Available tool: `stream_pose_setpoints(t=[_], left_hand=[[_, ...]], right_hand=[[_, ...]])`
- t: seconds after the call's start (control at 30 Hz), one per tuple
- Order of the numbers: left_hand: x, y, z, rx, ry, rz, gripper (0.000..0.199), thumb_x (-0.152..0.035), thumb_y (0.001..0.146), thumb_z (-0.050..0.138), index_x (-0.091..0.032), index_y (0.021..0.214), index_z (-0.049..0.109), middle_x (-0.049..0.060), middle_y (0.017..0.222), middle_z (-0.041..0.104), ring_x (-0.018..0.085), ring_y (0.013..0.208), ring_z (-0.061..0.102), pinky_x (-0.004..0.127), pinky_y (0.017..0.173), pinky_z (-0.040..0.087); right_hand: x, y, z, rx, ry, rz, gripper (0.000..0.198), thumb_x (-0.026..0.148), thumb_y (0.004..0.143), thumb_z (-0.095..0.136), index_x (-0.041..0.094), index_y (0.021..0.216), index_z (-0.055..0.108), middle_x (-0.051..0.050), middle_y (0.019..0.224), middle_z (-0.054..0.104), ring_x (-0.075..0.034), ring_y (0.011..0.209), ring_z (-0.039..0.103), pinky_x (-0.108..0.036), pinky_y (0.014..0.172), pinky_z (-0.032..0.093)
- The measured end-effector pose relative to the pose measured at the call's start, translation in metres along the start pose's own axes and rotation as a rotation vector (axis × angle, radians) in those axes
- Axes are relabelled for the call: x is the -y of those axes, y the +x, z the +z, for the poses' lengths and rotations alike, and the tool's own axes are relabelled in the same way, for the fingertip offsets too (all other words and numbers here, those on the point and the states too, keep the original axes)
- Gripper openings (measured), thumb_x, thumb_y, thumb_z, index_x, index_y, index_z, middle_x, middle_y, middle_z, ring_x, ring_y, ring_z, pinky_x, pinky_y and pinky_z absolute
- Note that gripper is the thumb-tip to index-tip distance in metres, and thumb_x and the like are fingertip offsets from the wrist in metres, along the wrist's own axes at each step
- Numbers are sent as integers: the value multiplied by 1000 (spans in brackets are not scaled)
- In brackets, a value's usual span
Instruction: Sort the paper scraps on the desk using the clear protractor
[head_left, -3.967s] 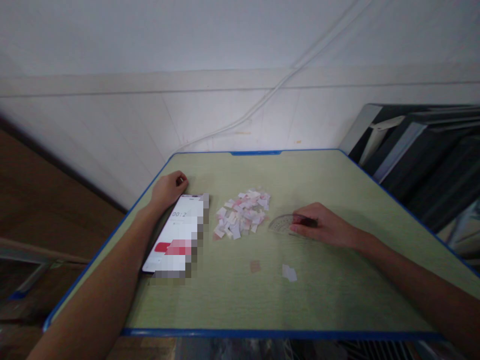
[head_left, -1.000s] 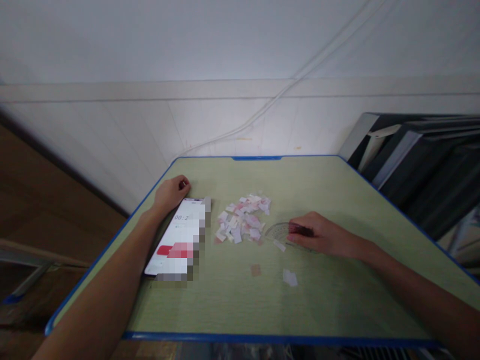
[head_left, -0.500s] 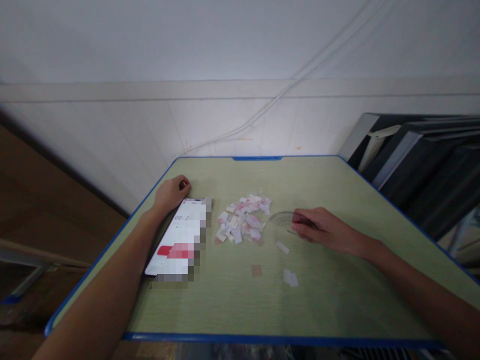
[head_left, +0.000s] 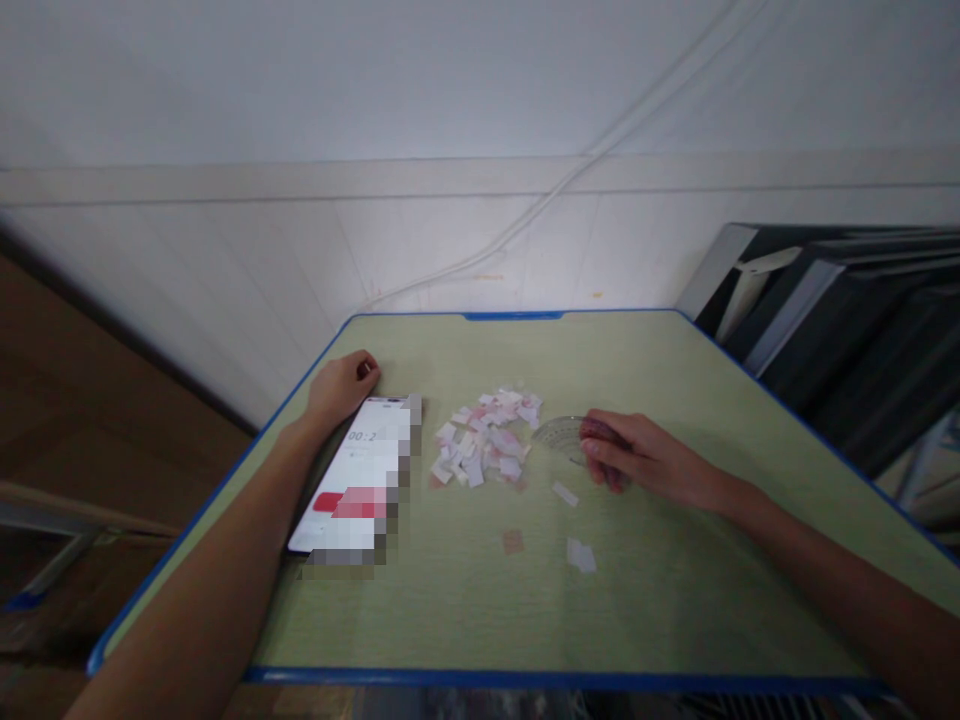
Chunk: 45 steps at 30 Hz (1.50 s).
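Observation:
My right hand (head_left: 630,455) is closed on a clear plastic protractor (head_left: 559,432), pinched between thumb and fingers. Its curved edge points left, close beside the right side of a heap of small white and pinkish paper scraps (head_left: 487,440). Resting on the table's left side, my left hand (head_left: 345,382) is loosely curled, and no object shows in its fingers. A phone (head_left: 352,475) with a timer on its lit screen lies just below that hand, along the left forearm.
Loose scraps lie in front of the heap: a thin strip (head_left: 565,494), a pinkish piece (head_left: 512,541) and white pieces (head_left: 581,555). The greenish table (head_left: 450,610) has a blue rim. Dark flat panels (head_left: 840,320) lean at the right, and a white wall stands behind.
The protractor has turned slightly in my right hand, and the fingers have shifted a little lower around it. My left hand, the phone and the scraps look unchanged.

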<state>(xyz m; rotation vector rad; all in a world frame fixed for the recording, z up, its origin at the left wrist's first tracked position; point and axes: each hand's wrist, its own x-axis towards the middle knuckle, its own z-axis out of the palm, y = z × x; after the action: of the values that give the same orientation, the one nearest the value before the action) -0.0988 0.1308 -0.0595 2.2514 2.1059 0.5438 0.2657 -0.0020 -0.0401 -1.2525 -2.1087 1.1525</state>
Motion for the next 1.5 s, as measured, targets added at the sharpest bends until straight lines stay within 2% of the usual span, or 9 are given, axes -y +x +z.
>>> stream_pose_setpoints(t=[0.13,0.33,0.67,1.5], left_hand=[[0,0,-1,13,-2,-7,23,-33,74,41,-19,80,58,5,77,63,17,68,54,26,58,35],[-2,0,-3,13,13,-20,23,-34,74,41,-20,81,58,5,77,63,17,68,54,26,58,35],[0,0,-2,9,11,-12,26,-35,74,41,-18,82,59,5,75,63,17,67,53,26,56,34],[0,1,-2,8,31,-17,27,-36,75,41,-18,83,60,5,76,63,17,67,54,26,55,34]], right_hand=[[2,0,2,42,10,37,19,32,89,45,18,76,43,3,60,50,-7,46,45,-20,43,36],[10,1,6,16,-28,80,17,30,84,49,18,73,44,5,58,43,-7,47,39,-21,43,31],[11,2,8,-29,-123,43,17,31,83,49,18,72,46,3,60,45,-10,52,41,-22,47,31],[9,2,9,-4,-155,26,19,33,85,46,19,73,45,4,59,44,-10,52,41,-23,48,30]])
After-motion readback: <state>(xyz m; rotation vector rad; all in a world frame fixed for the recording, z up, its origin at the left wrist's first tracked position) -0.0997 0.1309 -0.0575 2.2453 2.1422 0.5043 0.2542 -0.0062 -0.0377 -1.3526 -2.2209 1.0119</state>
